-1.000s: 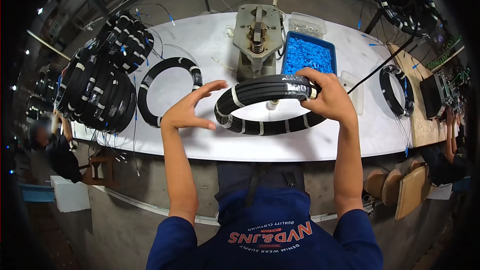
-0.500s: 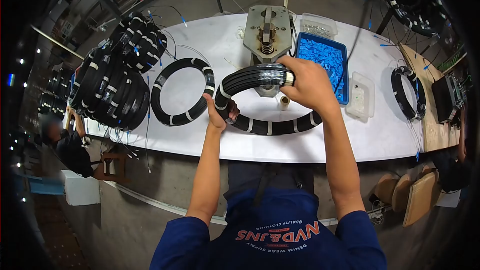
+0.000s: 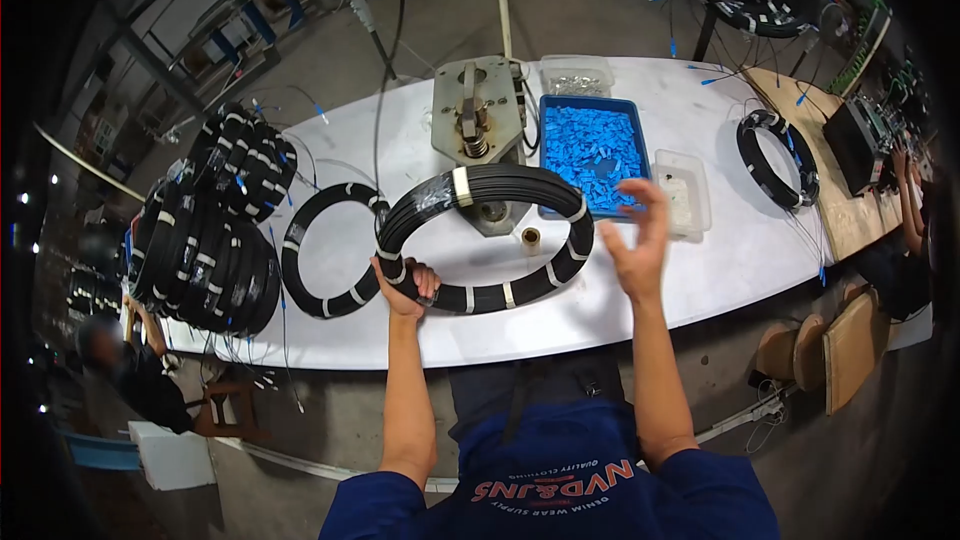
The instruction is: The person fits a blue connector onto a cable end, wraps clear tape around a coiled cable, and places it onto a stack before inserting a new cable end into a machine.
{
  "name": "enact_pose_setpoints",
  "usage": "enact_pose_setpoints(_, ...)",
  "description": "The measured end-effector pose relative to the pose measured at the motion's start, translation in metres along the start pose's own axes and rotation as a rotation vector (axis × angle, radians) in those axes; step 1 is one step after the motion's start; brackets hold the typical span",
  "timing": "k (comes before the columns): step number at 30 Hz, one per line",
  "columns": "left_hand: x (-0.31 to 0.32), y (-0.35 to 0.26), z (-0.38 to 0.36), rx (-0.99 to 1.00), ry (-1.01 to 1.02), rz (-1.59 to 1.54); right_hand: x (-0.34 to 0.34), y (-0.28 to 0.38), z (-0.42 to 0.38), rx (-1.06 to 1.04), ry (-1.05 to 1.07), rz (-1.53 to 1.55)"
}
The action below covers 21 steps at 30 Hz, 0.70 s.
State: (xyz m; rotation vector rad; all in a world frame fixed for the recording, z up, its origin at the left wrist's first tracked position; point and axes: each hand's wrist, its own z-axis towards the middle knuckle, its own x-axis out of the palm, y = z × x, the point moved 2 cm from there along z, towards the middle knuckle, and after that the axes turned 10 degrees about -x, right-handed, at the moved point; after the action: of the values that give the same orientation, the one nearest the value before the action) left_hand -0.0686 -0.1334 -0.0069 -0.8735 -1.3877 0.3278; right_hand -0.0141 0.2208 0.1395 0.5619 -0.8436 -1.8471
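L hand (image 3: 405,285) has a closed grip on the near-left arc of the black cable coil (image 3: 487,237); coil tilted, far side raised over the worktop (image 3: 640,285). R hand (image 3: 638,240) open, fingers spread, holding nothing, just right of coil.

Risk, as I judge it: one-hand hold on a floppy ring, so it could sag, twist or slip. Far arc close to the metal press fixture (image 3: 470,120) and blue parts tray (image 3: 592,145); small brass ferrule (image 3: 531,237) stands inside the loop, may get knocked. Second coil (image 3: 325,250) touching at left. Open room: near-right worktop toward edge.
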Motion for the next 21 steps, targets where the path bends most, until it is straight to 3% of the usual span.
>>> enact_pose_setpoints(1, -0.002, 0.002, 0.0, 0.012, -0.024, 0.001, 0.007, -0.022, -0.007, 0.125, 0.118, 0.032)
enact_pose_setpoints(3, 0.003, 0.001, -0.004, 0.011, -0.087, -0.01, 0.027, -0.054, -0.023, 0.166, 0.304, -0.048)
enact_pose_setpoints(4, 0.001, 0.002, -0.005, 0.026, -0.06, 0.006, 0.039, -0.055, -0.029, 0.141, 0.286, -0.003)
enact_pose_setpoints(6, 0.001, 0.004, -0.01, 0.026, -0.093, -0.099, 0.05, -0.064, -0.032, 0.285, 0.21, 0.057)
enact_pose_setpoints(10, 0.001, 0.007, -0.02, 0.068, -0.152, 0.07, 0.058, -0.068, -0.032, 0.289, 0.174, 0.021)
enact_pose_setpoints(14, 0.015, -0.002, -0.025, 0.033, -0.382, -0.058, 0.055, -0.058, -0.035, 0.188, 0.181, 0.072)
enact_pose_setpoints(16, 0.004, -0.018, -0.026, 0.146, -0.374, 0.101, 0.051, -0.054, -0.025, 0.121, 0.161, 0.056)
enact_pose_setpoints(17, -0.003, -0.027, -0.024, 0.301, -0.464, 0.062, 0.046, -0.053, -0.022, 0.112, 0.177, 0.026)
enact_pose_setpoints(18, -0.006, -0.039, -0.026, 0.308, -0.465, 0.06, 0.041, -0.047, -0.016, 0.107, 0.182, 0.028)
enact_pose_setpoints(20, -0.001, -0.07, -0.04, 0.594, -0.694, 0.343, 0.031, -0.029, 0.001, -0.002, 0.261, -0.114)
enact_pose_setpoints(21, 0.025, -0.083, -0.047, 0.645, -0.586, 0.467, 0.027, -0.024, 0.008, -0.047, 0.278, -0.187)
